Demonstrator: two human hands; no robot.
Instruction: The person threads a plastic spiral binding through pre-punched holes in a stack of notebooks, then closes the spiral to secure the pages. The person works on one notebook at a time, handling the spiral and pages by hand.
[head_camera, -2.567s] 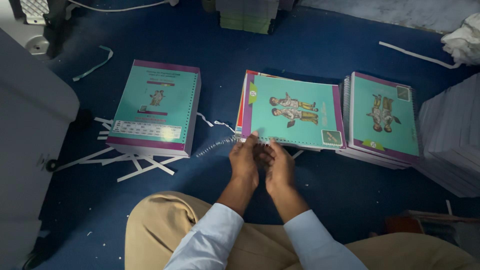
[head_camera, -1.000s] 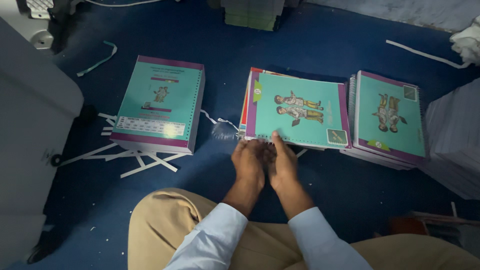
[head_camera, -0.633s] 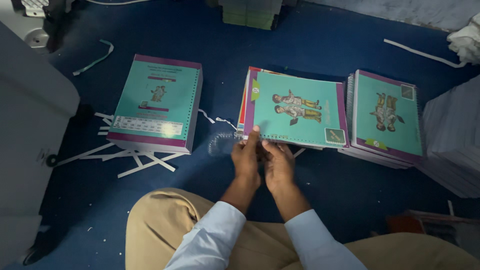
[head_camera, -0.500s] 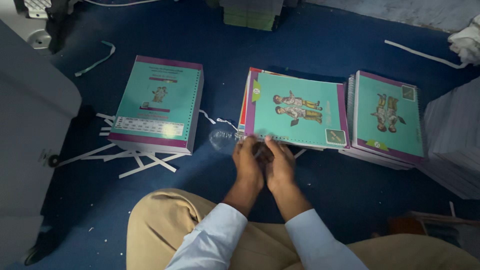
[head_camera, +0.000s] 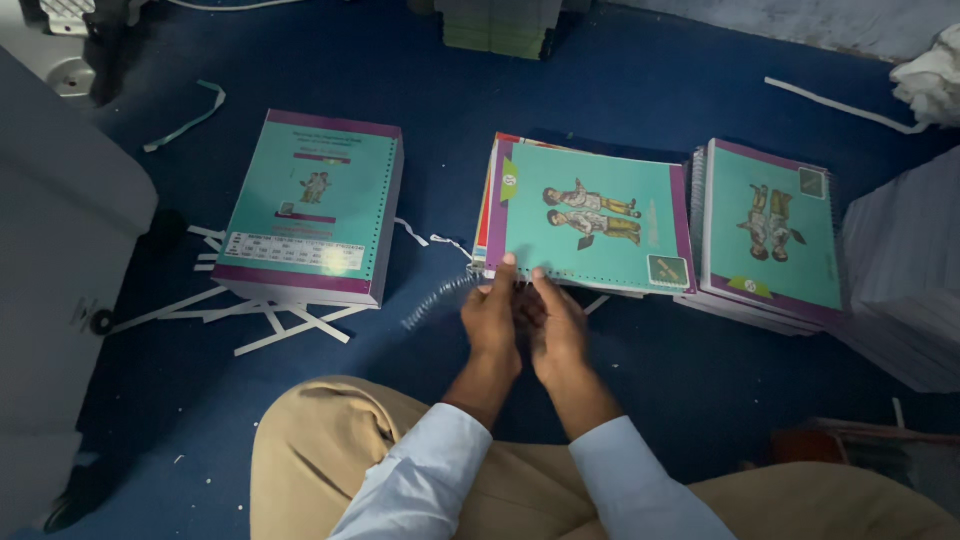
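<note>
The left hand (head_camera: 492, 318) is partly curled, its thumb and fingers pinched at the near edge of a teal booklet (head_camera: 585, 218) with a purple border, right where a clear spiral coil (head_camera: 437, 296) meets that edge. The coil sticks out to the left of the hand, slanting down over the blue floor (head_camera: 620, 90) — blurred, so its far end is hard to trace. The right hand (head_camera: 556, 325) sits just beside the left, touching it, fingers bent and tips pressed on the same near edge of the booklet; whether it grips the coil too I cannot tell.

The booklet lies on top of a short pile of like booklets, directly ahead of both hands. To its right, just beside it, is a second stack of bound booklets (head_camera: 770, 232) with the same teal cover. Well to the left stands a taller stack of loose sheets (head_camera: 316, 208) with a teal cover, resting on scattered white paper strips (head_camera: 275, 325). At the far right edge rises a pile of white pages (head_camera: 905, 280). No boxes or trays — everything sits straight on the floor. Tan trousers (head_camera: 320, 450) and light blue sleeves (head_camera: 415, 485) fill the bottom of the view.
</note>
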